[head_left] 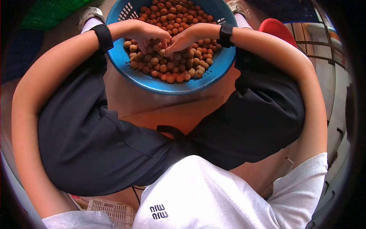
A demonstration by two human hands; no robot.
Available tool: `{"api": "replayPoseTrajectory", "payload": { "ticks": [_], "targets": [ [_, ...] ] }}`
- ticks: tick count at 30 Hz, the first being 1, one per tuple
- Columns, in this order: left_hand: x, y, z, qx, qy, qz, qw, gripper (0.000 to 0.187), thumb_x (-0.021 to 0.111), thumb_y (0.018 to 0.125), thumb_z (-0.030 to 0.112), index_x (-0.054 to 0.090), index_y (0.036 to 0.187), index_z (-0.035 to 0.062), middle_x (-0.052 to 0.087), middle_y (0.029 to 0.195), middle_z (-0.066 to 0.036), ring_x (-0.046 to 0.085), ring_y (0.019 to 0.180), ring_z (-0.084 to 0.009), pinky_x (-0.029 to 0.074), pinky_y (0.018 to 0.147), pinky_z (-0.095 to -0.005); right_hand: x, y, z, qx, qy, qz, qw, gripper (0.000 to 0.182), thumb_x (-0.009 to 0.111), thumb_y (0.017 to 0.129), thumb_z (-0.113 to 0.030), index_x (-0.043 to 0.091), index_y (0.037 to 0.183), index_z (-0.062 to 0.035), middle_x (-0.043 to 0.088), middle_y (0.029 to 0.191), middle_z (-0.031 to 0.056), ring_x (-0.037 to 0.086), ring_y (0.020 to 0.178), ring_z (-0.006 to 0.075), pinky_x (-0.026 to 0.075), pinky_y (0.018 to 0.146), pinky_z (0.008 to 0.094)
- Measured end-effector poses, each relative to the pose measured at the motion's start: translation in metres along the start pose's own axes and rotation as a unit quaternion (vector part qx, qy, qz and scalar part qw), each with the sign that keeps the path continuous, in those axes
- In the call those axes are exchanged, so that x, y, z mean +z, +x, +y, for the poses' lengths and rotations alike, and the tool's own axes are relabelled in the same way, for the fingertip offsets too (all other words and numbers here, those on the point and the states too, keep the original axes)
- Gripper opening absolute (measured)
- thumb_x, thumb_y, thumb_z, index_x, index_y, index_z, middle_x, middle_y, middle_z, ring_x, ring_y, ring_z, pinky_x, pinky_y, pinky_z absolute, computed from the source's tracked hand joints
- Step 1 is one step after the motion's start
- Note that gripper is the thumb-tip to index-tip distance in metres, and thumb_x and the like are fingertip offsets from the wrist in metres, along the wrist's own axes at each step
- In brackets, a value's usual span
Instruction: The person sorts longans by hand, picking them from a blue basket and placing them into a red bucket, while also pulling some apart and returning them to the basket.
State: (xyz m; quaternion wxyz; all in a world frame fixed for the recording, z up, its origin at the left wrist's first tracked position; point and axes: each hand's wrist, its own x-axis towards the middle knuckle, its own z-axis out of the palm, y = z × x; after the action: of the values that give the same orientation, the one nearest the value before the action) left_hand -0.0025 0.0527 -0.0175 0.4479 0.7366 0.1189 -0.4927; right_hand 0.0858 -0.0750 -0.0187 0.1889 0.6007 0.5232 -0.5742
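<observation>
A blue plastic basket [164,91] full of round brown and tan fruits [171,68] sits between my legs at the top of the view. My left hand [150,33] reaches in from the left, over the fruits, with its fingers pointing down among them. From the right comes my right hand [182,41], its fingers bent together at the middle of the pile, close to the left fingertips. Whether either hand grips a fruit is too small to tell. Black bands circle both wrists.
A red rounded object [277,31] stands right of the basket, near a metal rack [320,49]. Green mesh [49,11] lies at the upper left. A pale plastic crate [110,210] is at the lower left. My dark-trousered legs flank the basket.
</observation>
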Motion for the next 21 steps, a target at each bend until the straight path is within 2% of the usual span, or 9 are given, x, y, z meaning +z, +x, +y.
{"api": "replayPoseTrajectory", "payload": {
  "ticks": [2, 4, 6, 9, 12, 15, 16, 19, 21],
  "targets": [
    [-0.002, -0.005, 0.000, 0.115, 0.104, -0.039, 0.987, 0.050, 0.032, 0.087, 0.044, 0.036, 0.127, 0.0134, 0.038, 0.126, -0.014, 0.050, 0.098, -0.0317, 0.044, 0.087, -0.0453, -0.003, -0.003, -0.004, 0.020, 0.031, -0.025, 0.999, 0.068, 0.036, 0.077, -0.058, 0.032, 0.130, -0.0153, 0.040, 0.123, 0.0178, 0.050, 0.102, 0.0288, 0.050, 0.075, 0.0373],
    [-0.001, -0.001, -0.003, 0.153, 0.116, -0.047, 0.980, 0.054, 0.027, 0.088, 0.048, 0.032, 0.130, 0.0146, 0.036, 0.127, -0.015, 0.047, 0.104, -0.0323, 0.040, 0.092, -0.0464, -0.004, -0.007, -0.005, 0.023, 0.039, -0.027, 0.999, 0.067, 0.036, 0.077, -0.057, 0.033, 0.129, -0.0141, 0.039, 0.123, 0.0189, 0.052, 0.098, 0.0276, 0.053, 0.069, 0.0334],
    [0.008, 0.010, -0.008, 0.115, 0.038, -0.024, 0.992, 0.054, 0.025, 0.088, 0.048, 0.029, 0.131, 0.0151, 0.034, 0.129, -0.016, 0.042, 0.111, -0.0326, 0.036, 0.095, -0.0478, -0.003, -0.008, -0.005, 0.008, 0.022, -0.005, 1.000, 0.066, 0.037, 0.078, -0.056, 0.036, 0.127, -0.0122, 0.041, 0.121, 0.0203, 0.055, 0.093, 0.0264, 0.054, 0.063, 0.0296],
    [0.016, 0.007, -0.003, 0.081, 0.023, -0.003, 0.996, 0.055, 0.021, 0.089, 0.048, 0.025, 0.133, 0.0163, 0.033, 0.128, -0.015, 0.033, 0.119, -0.0334, 0.036, 0.095, -0.0479, -0.004, -0.010, -0.002, -0.026, 0.038, -0.027, 0.999, 0.065, 0.037, 0.078, -0.055, 0.040, 0.124, -0.0087, 0.044, 0.115, 0.0212, 0.056, 0.090, 0.0271, 0.054, 0.064, 0.0320],
    [0.020, -0.004, 0.005, 0.042, 0.029, 0.022, 0.998, 0.054, 0.020, 0.089, 0.048, 0.024, 0.133, 0.0170, 0.028, 0.127, -0.018, 0.030, 0.120, -0.0359, 0.035, 0.096, -0.0482, -0.005, -0.006, -0.003, 0.001, 0.043, -0.041, 0.998, 0.064, 0.036, 0.079, -0.054, 0.042, 0.121, -0.0069, 0.046, 0.111, 0.0226, 0.057, 0.089, 0.0279, 0.054, 0.066, 0.0328],
    [0.013, 0.006, -0.009, 0.116, 0.079, 0.006, 0.990, 0.055, 0.023, 0.088, 0.049, 0.023, 0.134, 0.0187, 0.024, 0.125, -0.020, 0.030, 0.118, -0.0381, 0.036, 0.096, -0.0482, -0.005, -0.001, 0.008, -0.042, 0.078, -0.007, 0.996, 0.063, 0.038, 0.078, -0.055, 0.044, 0.118, -0.0061, 0.046, 0.111, 0.0236, 0.057, 0.088, 0.0286, 0.054, 0.065, 0.0337],
    [0.013, 0.003, -0.006, 0.124, 0.077, 0.004, 0.989, 0.055, 0.024, 0.088, 0.049, 0.023, 0.134, 0.0191, 0.023, 0.125, -0.021, 0.030, 0.118, -0.0385, 0.037, 0.095, -0.0480, -0.008, 0.000, 0.004, -0.022, 0.082, -0.036, 0.996, 0.064, 0.038, 0.078, -0.054, 0.040, 0.121, -0.0064, 0.045, 0.111, 0.0244, 0.056, 0.091, 0.0291, 0.054, 0.064, 0.0353],
    [0.021, -0.007, 0.002, 0.079, -0.022, 0.004, 0.997, 0.053, 0.029, 0.088, 0.045, 0.024, 0.134, 0.0191, 0.023, 0.127, -0.018, 0.031, 0.116, -0.0374, 0.041, 0.091, -0.0461, -0.004, -0.006, 0.003, 0.007, 0.108, -0.039, 0.993, 0.067, 0.037, 0.079, -0.054, 0.031, 0.127, -0.0071, 0.043, 0.116, 0.0247, 0.055, 0.094, 0.0309, 0.055, 0.064, 0.0384],
    [0.022, -0.006, 0.005, 0.058, -0.090, -0.007, 0.994, 0.052, 0.030, 0.088, 0.044, 0.026, 0.133, 0.0186, 0.025, 0.130, -0.014, 0.031, 0.115, -0.0360, 0.044, 0.089, -0.0439, -0.004, -0.008, 0.003, 0.019, 0.142, -0.105, 0.984, 0.070, 0.036, 0.079, -0.053, 0.024, 0.131, -0.0080, 0.038, 0.122, 0.0237, 0.050, 0.102, 0.0332, 0.052, 0.073, 0.0424]
  ]
}}
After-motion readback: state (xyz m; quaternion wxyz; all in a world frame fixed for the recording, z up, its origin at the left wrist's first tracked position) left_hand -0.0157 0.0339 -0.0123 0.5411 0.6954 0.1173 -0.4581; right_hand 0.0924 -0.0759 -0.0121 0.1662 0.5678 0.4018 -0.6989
